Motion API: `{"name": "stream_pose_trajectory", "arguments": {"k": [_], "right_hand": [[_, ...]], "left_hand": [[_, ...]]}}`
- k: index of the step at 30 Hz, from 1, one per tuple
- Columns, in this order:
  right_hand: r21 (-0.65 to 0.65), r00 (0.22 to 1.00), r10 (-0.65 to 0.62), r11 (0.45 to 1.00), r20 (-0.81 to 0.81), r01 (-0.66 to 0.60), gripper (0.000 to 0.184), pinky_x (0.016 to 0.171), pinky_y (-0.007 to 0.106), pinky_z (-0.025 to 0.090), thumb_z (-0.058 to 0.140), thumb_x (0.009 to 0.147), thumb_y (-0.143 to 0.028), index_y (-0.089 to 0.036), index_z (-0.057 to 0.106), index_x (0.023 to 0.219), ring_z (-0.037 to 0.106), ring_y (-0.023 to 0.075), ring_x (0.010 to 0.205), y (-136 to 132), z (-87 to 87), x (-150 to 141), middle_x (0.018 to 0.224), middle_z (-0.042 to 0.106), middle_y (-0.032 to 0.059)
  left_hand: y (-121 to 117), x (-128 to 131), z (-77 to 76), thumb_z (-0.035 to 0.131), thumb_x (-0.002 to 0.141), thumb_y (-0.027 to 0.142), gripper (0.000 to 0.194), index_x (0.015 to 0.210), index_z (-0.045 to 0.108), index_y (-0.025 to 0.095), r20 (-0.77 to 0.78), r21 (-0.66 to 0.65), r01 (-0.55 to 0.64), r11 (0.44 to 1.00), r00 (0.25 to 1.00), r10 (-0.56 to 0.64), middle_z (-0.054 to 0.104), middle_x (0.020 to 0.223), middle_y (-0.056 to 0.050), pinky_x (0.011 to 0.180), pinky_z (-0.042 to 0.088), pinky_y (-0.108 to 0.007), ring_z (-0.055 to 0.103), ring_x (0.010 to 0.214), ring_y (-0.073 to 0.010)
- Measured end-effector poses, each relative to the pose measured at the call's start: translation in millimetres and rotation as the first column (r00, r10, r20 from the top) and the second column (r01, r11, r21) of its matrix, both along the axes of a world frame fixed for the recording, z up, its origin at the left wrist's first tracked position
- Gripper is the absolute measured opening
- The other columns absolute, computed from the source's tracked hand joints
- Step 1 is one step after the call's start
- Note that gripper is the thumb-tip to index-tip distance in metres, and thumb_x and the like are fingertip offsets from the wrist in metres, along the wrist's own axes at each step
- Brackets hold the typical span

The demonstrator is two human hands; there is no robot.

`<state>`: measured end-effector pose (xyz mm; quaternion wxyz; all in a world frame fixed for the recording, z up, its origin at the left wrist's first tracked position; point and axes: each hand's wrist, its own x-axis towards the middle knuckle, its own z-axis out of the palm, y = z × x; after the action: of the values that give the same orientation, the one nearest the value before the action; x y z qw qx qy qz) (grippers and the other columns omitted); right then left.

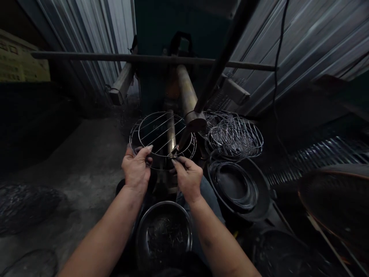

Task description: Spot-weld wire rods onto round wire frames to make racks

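Observation:
A round wire rack [157, 130], with parallel bars across a ring and a wider ring below it, is held level in front of the machine. My left hand [137, 163] grips its near left rim, thumb on top. My right hand [188, 175] is closed in a pinch at the near rim, right by the metal tips; what sits between its fingertips is too small to make out. The lower brass-coloured rod [171, 132] reaches under the rack, and the upper arm's thick cylinder [187, 90] ends above its right side.
A metal bowl [138, 234] with short wire bits sits below my hands. Right of it, a pan [266, 200] holds coiled wire [250, 188]. Finished-looking wire racks [236, 136] are piled behind. A horizontal bar [100, 57] crosses the machine; a cable [276, 84] hangs at right.

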<state>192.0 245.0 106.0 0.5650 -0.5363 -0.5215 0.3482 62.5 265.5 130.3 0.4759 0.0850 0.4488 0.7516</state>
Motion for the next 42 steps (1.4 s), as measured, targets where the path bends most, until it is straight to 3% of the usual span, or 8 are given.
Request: {"name": "stream_pose_trajectory", "arguments": {"k": [6,17,26,35,42], "right_hand": [[0.003,0.988,-0.005,1.0,-0.157,0.005,0.016,0.052,0.025,0.051,0.069,0.075,-0.032,-0.017,0.071,0.08,0.06,0.0135,0.052,0.9,-5.4,-3.2,0.07,0.068,0.0],[0.008,0.984,-0.006,1.0,-0.178,0.007,0.017,0.051,0.025,0.052,0.068,0.075,-0.033,-0.017,0.071,0.08,0.061,0.0133,0.051,11.6,-6.5,-1.9,0.077,0.07,0.0015],[0.021,0.986,-0.02,1.0,-0.163,0.023,0.016,0.052,0.024,0.048,0.067,0.076,-0.032,-0.016,0.069,0.078,0.06,0.0131,0.052,15.8,-7.8,0.4,0.066,0.065,-0.0011],[-0.035,0.976,-0.034,0.999,-0.216,0.027,0.021,0.048,0.024,0.048,0.068,0.072,-0.037,-0.016,0.069,0.076,0.057,0.0126,0.048,17.0,-3.5,-1.8,0.064,0.064,-0.0012],[-0.067,0.975,-0.009,0.998,-0.221,-0.006,0.023,0.045,0.023,0.047,0.065,0.072,-0.039,-0.017,0.068,0.074,0.056,0.0117,0.046,20.8,-4.3,-2.9,0.065,0.064,-0.0006]], "left_hand": [[4.2,-1.5,-2.0,0.083,0.046,0.014,0.044,0.08,0.055,0.017,0.003,0.02,0.019,1.0,1.0,-0.019,0.052,0.07,0.006,0.046,0.036,-0.017,0.048,0.055,-0.0056],[17.7,4.4,-0.6,0.083,0.043,0.014,0.044,0.076,0.054,0.017,0.014,0.003,0.012,1.0,1.0,-0.012,0.052,0.067,0.006,0.045,0.035,-0.017,0.049,0.055,-0.0065],[24.1,6.7,-3.9,0.083,0.041,0.015,0.046,0.073,0.051,0.018,0.032,-0.027,0.011,1.0,0.999,-0.011,0.052,0.063,0.006,0.044,0.035,-0.018,0.048,0.055,-0.0079],[23.9,8.5,1.5,0.082,0.041,0.018,0.045,0.073,0.051,0.018,-0.013,-0.022,-0.014,1.0,1.0,0.013,0.052,0.062,0.006,0.043,0.033,-0.019,0.048,0.053,-0.0082],[22.7,10.1,-4.0,0.081,0.044,0.017,0.043,0.073,0.05,0.018,-0.006,0.004,0.011,1.0,1.0,-0.011,0.053,0.065,0.005,0.044,0.033,-0.017,0.049,0.055,-0.0079]]}}
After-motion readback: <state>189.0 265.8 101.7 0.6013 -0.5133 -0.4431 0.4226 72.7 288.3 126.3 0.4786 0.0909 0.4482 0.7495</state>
